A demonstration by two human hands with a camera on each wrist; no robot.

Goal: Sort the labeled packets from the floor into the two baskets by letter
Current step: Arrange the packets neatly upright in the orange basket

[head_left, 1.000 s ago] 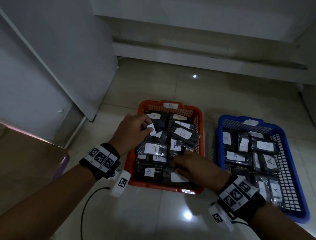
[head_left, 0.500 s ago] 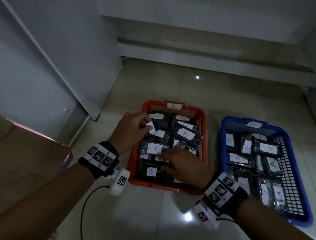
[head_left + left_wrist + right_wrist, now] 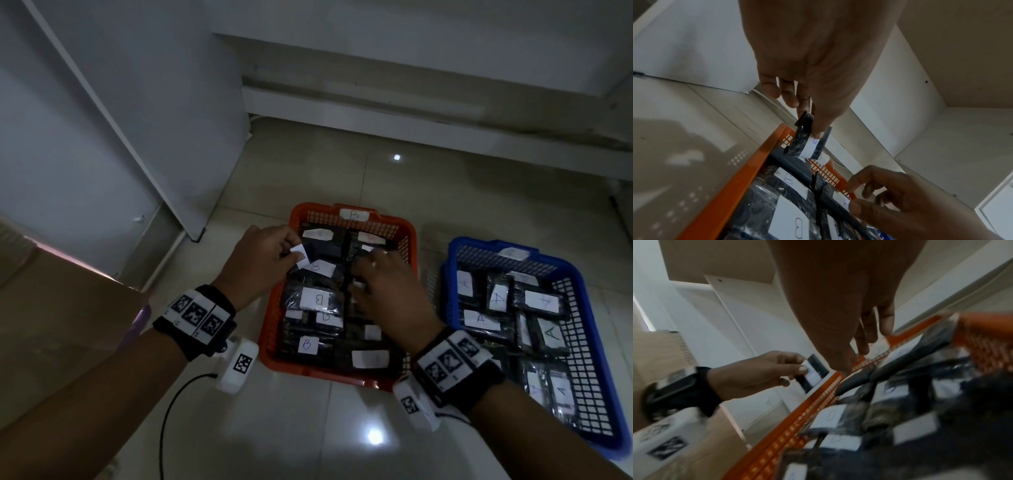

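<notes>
The orange basket (image 3: 274, 322), tagged B on its far rim, is packed with black packets bearing white B labels (image 3: 317, 299). To its right, the blue basket (image 3: 455, 246) holds packets labelled A (image 3: 479, 318). My left hand (image 3: 263, 260) pinches a black packet with a white label (image 3: 305, 255) by one end, over the orange basket's far left corner; the left wrist view shows this held packet (image 3: 809, 146) hanging tilted. My right hand (image 3: 387, 291) hovers over the middle of the orange basket, fingers loosely bent down towards the packets, with nothing seen between them.
A white cabinet panel (image 3: 137, 120) rises to the left. A brown cardboard box (image 3: 51, 308) stands at the near left beside a purple object (image 3: 144, 318). A low white ledge (image 3: 411, 113) runs behind the baskets. A black cable (image 3: 168, 428) trails over the tiled floor.
My right hand has moved from the orange basket's near edge towards its middle and far side. The left hand has kept its packet at the far left corner.
</notes>
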